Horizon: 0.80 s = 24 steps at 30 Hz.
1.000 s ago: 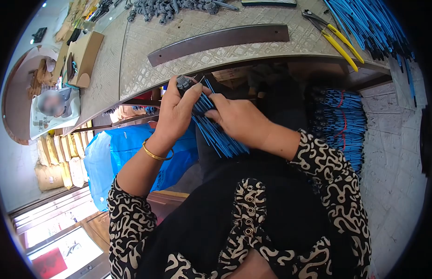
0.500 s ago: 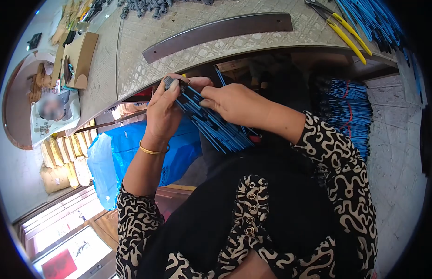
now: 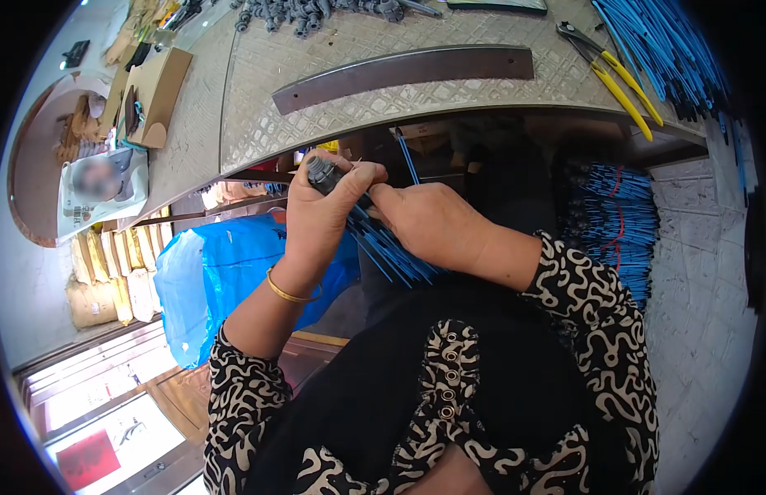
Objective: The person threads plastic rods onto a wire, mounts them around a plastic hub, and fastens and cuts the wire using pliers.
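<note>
My left hand (image 3: pixel 317 206) is closed around a dark grey plastic fitting (image 3: pixel 322 171) with a threaded end, which points up and to the left between thumb and fingers. Right beside it, my right hand (image 3: pixel 428 216) is pinched, its fingertips meeting the left fingers; whatever they grip is hidden. Under both hands, a bunch of thin blue rods (image 3: pixel 387 254) with black parts lies across my lap. Another pair of blue rods (image 3: pixel 407 154) stands up behind the hands, below the table edge.
The patterned table (image 3: pixel 251 115) carries a curved dark metal strip (image 3: pixel 407 74), yellow-handled pliers (image 3: pixel 620 91), several grey fittings (image 3: pixel 304 15) and a pile of blue rods (image 3: pixel 667 49). Tied bundles of blue rods (image 3: pixel 618 210) are stacked at the right. A blue plastic bag (image 3: pixel 226 272) stands at the left.
My left hand has turned and moved slightly right and down, so the fitting's threaded end now shows more. My right hand has shifted a little down and right. The view has tilted slightly.
</note>
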Motion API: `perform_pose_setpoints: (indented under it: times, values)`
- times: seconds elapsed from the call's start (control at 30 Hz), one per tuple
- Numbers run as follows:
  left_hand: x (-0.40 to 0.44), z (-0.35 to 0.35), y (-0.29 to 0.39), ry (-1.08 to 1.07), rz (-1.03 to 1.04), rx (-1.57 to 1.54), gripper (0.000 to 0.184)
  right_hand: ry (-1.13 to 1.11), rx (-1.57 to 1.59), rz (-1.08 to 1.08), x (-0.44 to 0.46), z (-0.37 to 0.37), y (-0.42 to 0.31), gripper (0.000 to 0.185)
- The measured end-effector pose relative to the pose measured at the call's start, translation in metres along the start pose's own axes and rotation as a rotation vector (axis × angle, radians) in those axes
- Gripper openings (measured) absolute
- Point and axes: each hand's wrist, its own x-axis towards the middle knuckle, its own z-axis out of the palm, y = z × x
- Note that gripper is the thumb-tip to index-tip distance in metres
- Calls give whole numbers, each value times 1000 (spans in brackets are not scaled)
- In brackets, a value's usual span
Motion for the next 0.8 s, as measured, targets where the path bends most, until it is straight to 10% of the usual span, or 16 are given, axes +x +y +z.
perform_pose_setpoints:
  times: [0.8]
  values:
    - [-14,-13,1,34,113,-141,8,119,-142,-237,1,16,-19,13]
